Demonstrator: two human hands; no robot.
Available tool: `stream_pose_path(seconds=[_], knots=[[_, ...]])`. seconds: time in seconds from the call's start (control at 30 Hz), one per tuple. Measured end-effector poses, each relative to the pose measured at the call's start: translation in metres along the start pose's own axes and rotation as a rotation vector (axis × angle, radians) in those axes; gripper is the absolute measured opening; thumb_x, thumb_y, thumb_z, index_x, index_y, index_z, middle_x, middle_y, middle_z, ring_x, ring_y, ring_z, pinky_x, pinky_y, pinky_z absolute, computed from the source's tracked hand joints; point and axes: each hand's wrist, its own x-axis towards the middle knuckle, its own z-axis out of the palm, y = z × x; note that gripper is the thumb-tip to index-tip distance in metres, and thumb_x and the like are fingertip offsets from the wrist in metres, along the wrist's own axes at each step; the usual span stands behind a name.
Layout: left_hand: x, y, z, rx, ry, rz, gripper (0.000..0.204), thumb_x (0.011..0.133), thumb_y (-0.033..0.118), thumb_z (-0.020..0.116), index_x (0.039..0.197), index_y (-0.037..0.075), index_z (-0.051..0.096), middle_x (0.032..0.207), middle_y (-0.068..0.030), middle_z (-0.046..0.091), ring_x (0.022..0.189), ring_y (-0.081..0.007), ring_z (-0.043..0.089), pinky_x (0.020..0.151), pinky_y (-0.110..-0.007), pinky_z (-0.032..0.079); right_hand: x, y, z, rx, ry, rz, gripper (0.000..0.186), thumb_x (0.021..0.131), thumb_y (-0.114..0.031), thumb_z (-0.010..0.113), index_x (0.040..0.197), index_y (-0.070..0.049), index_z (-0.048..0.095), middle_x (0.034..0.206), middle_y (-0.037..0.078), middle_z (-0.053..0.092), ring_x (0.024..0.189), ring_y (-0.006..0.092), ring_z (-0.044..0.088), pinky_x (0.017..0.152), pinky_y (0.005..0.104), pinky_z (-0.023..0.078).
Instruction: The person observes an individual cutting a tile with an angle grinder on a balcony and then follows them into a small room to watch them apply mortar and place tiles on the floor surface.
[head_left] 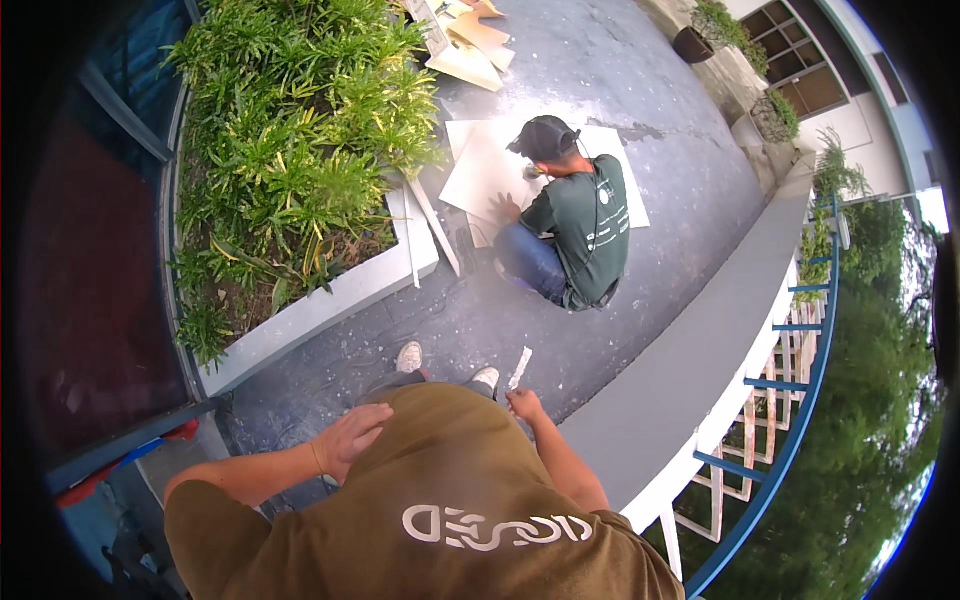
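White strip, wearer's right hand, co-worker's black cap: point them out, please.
White strip (520,368): head view, middle of its length.
Right hand (523,403): head view, middle of the hand.
Black cap (546,137): head view, crown.

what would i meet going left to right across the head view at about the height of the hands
Left hand, left shoe, right shoe, right hand holding a white strip, gray ledge, blue railing, green trees.

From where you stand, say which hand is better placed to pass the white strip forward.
Probably the right hand: it holds the white strip, while the left hand rests against the shirt.
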Motion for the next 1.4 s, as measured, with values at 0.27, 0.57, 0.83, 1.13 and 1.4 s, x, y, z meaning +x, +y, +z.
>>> stream_pose_path(seconds=[0.27,0.57,0.83,1.13,1.4], knots=[[-0.003,-0.004,0.0,0.001,0.027,0.011,0.076,0.076,0.035,0.06,0.136,0.003,0.027,0.131,-0.0293,0.037,0.114,-0.0461,0.045,0.092,-0.053,0.04,0.013,0.008,0.0,0.015,0.005,0.008,0.028,0.086,-0.028,0.058,0.086,0.001,0.061,0.064,0.006,0.059,0.052,0.013,0.055,0.046,0.0275,0.043],[0.0,-0.001,-0.005,-0.025,-0.006,0.032,0.069,0.08,0.032,0.056,0.135,0.003,0.027,0.13,-0.0286,0.038,0.114,-0.0446,0.045,0.093,-0.053,0.039,0.008,-0.01,-0.009,0.085,-0.005,0.038,0.027,0.086,-0.028,0.058,0.079,-0.002,0.06,0.063,0.004,0.057,0.052,0.0123,0.054,0.045,0.0265,0.043],[-0.008,-0.003,0.0,-0.02,0.008,0.005,0.082,0.073,0.048,0.06,0.134,0.003,0.029,0.131,-0.0293,0.037,0.114,-0.0455,0.045,0.093,-0.054,0.038,-0.007,-0.002,-0.006,0.133,-0.039,0.124,0.03,0.082,-0.031,0.059,0.078,-0.001,0.063,0.062,0.008,0.062,0.055,0.0174,0.06,0.053,0.0319,0.047],[0.002,0.006,-0.006,-0.03,0.031,0.002,0.059,0.083,0.031,0.053,0.131,0.002,0.032,0.127,-0.0286,0.04,0.113,-0.0438,0.046,0.093,-0.053,0.039,0.009,-0.001,0.001,0.058,-0.013,0.082,0.034,0.08,-0.035,0.058,0.08,-0.001,0.063,0.064,0.011,0.064,0.06,0.0217,0.063,0.059,0.0342,0.049],[0.005,0.007,-0.009,-0.039,0.034,0.009,0.056,0.084,0.029,0.052,0.129,0.001,0.032,0.127,-0.0287,0.04,0.112,-0.044,0.047,0.093,-0.053,0.04,0.012,0.004,0.0,0.009,0.003,0.023,0.036,0.079,-0.037,0.058,0.079,-0.001,0.063,0.065,0.011,0.064,0.066,0.0233,0.064,0.065,0.0367,0.05]])
